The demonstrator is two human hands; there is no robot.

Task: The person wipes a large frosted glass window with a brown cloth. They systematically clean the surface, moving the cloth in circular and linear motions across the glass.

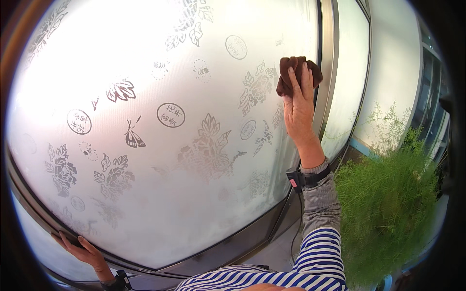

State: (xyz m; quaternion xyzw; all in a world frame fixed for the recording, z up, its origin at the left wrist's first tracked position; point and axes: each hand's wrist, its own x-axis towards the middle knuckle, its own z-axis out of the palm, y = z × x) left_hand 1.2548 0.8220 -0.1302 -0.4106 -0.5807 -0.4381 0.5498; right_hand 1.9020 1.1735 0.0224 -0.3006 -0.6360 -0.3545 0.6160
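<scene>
My right hand presses a bunched dark brown cloth against the right part of a large frosted glass pane. The cloth sits close to the metal frame on that side. Grey peony, leaf, butterfly, bee and round stamp patterns cover the pane. At the lower left, my left hand rests with spread fingers on the dark metal frame edge, with nothing seen in it. Cloudy patches blur the pattern along the lower part of the glass.
A feathery green plant stands close by my right arm. Beyond it are a pale wall and a dark-framed window. A black strap device with a cable is on my right wrist; another strap device is on the left.
</scene>
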